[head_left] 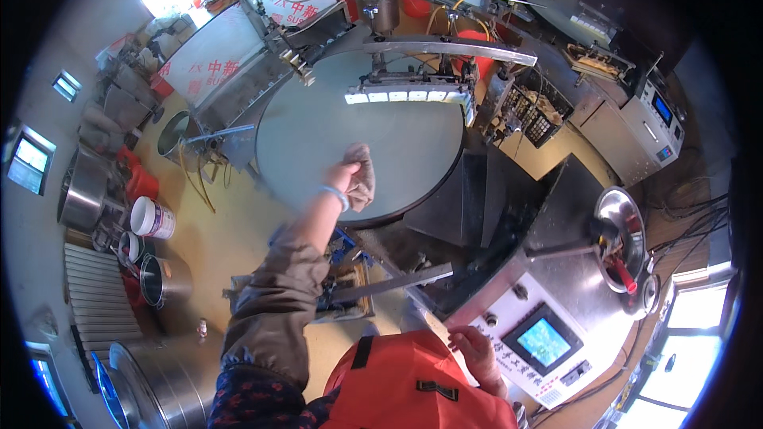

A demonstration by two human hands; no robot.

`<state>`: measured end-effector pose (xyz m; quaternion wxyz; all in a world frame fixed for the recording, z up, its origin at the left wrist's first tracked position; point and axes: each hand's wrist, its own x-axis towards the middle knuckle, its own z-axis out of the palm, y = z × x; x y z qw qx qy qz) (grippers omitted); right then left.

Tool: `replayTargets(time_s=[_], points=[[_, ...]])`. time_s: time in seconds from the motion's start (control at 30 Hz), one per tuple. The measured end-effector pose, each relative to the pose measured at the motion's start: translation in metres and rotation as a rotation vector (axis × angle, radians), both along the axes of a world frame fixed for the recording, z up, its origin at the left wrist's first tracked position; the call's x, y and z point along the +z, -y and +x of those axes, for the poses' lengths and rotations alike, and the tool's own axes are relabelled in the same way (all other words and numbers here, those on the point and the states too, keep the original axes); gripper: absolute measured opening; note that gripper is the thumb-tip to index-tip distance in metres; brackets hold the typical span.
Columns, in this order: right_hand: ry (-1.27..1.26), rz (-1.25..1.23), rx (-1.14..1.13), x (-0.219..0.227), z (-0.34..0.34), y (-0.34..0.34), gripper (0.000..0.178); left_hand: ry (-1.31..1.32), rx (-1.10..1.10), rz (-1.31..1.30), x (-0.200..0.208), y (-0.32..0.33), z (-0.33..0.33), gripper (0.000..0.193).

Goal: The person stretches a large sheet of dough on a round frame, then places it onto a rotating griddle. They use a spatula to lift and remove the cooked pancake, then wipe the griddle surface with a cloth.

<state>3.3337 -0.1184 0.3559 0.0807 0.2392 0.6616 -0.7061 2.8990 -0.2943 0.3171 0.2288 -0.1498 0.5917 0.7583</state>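
Observation:
My left arm reaches out over a large round grey-green plate (pixel 302 123). My left hand (pixel 342 177), a little blurred, is closed on a crumpled beige-brown cloth (pixel 362 179), which hangs at the near part of the plate. Whether the cloth touches the surface is hard to tell. My right hand (pixel 478 353) is held low in front of my red apron (pixel 397 377), fingers loosely apart with nothing in them. Beside it is a steel control cabinet with a lit touch screen (pixel 544 336). Across the plate's far side runs a row of white square pads (pixel 408 97) under a metal arm.
A metal bar (pixel 469 49) and a steel funnel pot (pixel 377 8) stand over the far edge. At right is a steel bowl (pixel 620 210) with red-handled tools, and a black crate (pixel 534 107) farther back. Buckets, including a white one (pixel 152 218), line the left wall.

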Motion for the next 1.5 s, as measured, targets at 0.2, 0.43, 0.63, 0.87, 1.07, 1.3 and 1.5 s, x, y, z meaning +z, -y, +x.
replayTargets(time_s=[0.2, 0.43, 0.63, 0.87, 1.07, 1.3, 1.5], points=[[0.116, -0.029, -0.017, -0.015, -0.020, -0.015, 0.020, 0.006, -0.025, -0.085, -0.101, -0.101, -0.092, 0.027], [0.261, 0.032, -0.282, -0.019, -0.035, -0.002, 0.020, 0.264, 0.017, 0.219, -0.131, -0.188, -0.139, 0.014], [0.350, 0.059, -0.344, -0.029, -0.049, 0.022, 0.024, 0.323, 0.032, 0.347, -0.150, -0.236, -0.182, 0.021], [0.410, 0.110, -0.339, -0.010, -0.090, 0.034, 0.023, 0.226, 0.042, 0.613, -0.134, -0.243, -0.203, 0.010], [0.472, -0.017, -0.430, 0.018, -0.117, 0.034, 0.022, 0.158, 0.238, 0.654, -0.126, -0.208, -0.204, 0.015], [0.437, 0.049, -0.348, -0.011, -0.105, 0.030, 0.022, 0.123, 0.233, 0.801, -0.137, -0.158, -0.213, 0.020], [0.462, 0.085, -0.341, -0.034, -0.088, 0.028, 0.021, 0.056, 0.203, 0.881, -0.138, -0.153, -0.205, 0.028]])
